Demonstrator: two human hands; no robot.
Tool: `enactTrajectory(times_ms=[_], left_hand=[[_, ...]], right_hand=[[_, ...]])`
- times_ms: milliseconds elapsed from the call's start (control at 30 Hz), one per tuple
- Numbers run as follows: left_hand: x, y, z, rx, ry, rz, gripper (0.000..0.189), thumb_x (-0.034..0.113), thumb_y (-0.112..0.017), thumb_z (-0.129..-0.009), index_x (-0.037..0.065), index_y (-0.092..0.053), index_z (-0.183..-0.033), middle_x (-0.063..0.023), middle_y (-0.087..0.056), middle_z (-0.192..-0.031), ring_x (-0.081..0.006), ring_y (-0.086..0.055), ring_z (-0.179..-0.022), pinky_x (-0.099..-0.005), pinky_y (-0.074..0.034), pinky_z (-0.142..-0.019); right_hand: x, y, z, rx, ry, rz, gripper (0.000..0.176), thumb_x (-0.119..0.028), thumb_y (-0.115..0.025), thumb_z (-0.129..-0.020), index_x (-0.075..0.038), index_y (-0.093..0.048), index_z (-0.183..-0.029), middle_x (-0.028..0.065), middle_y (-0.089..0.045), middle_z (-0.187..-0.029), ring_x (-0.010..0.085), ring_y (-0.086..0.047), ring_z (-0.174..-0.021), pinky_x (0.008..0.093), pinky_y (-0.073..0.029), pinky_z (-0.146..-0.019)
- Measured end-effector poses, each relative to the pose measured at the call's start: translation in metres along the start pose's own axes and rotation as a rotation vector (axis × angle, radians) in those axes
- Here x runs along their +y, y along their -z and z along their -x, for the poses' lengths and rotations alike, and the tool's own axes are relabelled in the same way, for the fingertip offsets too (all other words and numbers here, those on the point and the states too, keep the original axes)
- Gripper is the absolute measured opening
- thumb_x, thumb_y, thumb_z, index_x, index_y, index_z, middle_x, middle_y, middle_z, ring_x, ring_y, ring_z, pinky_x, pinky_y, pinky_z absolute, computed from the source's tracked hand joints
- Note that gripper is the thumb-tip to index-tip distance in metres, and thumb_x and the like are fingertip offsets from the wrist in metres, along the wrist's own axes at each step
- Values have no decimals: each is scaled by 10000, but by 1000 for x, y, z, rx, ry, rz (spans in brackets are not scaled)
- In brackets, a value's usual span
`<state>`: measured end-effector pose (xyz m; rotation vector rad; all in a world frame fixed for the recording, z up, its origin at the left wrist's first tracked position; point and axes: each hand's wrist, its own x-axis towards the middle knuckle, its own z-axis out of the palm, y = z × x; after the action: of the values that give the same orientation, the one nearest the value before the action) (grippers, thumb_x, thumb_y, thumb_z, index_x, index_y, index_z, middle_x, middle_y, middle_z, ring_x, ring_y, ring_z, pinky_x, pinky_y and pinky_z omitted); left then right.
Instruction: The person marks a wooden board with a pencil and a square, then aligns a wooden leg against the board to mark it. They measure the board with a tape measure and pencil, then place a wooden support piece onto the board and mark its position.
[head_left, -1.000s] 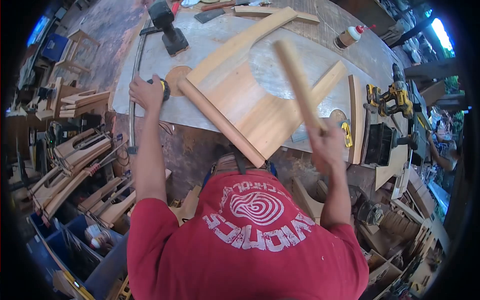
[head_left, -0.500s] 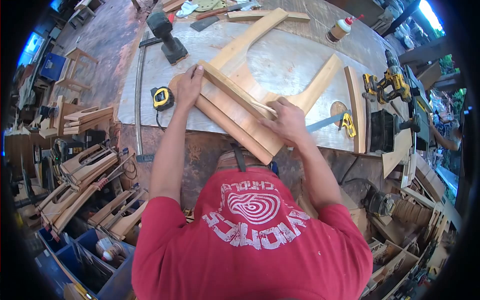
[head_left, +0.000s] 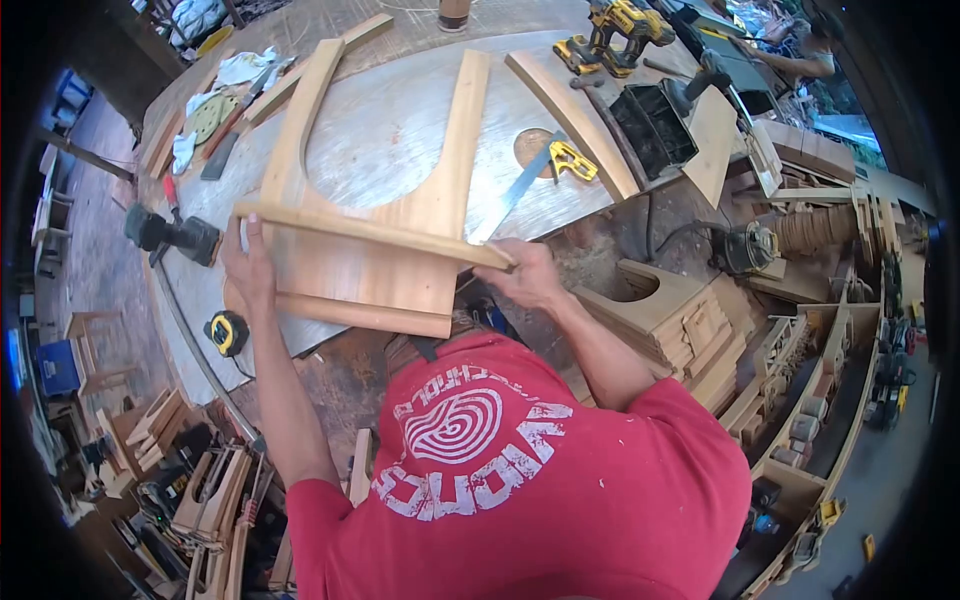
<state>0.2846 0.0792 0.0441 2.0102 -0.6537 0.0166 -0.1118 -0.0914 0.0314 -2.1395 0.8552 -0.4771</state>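
Note:
A long wooden strip (head_left: pixel 370 231) lies across the wide curved wooden panel (head_left: pixel 400 287), which has two long arms reaching away from me. My left hand (head_left: pixel 248 262) grips the strip's left end, fingers wrapped over it. At the strip's right end my right hand (head_left: pixel 525 272) is closed around the wood, just past the panel's right edge. A rounded wooden rail (head_left: pixel 365 314) runs along the panel's near edge. Beyond my right hand lies a handsaw with a yellow handle (head_left: pixel 572 161). A tape measure (head_left: pixel 227 333) sits left of my left hand.
A dark power tool (head_left: pixel 178 236) and a metal clamp bar (head_left: pixel 200 350) are at the left of the table. Drills (head_left: pixel 625 35), a curved wooden piece (head_left: pixel 575 125) and a black bin (head_left: pixel 650 130) stand at the far right. A person's arm (head_left: pixel 800 65) shows beyond.
The view has turned and shifted right. The strip has moved relative to the panel, now spanning it with its right end past the edge. My right hand has moved to that end.

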Motion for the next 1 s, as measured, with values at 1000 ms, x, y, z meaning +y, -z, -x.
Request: enactTrajectory(times_ms=[1000], left_hand=[[162,-184,161,-508,-195,-642,938,331,-775,-688,-17,-417,-1482,-228,-513,-1412,-396,-453,-1342,-565,-272,-1159]], right_hand=[[172,216,-54,408,-559,403,1002,-436,-842,-794,-1,-315,-1526,333,-668,-1201,484,-669,-1095,519,-525,-964]])
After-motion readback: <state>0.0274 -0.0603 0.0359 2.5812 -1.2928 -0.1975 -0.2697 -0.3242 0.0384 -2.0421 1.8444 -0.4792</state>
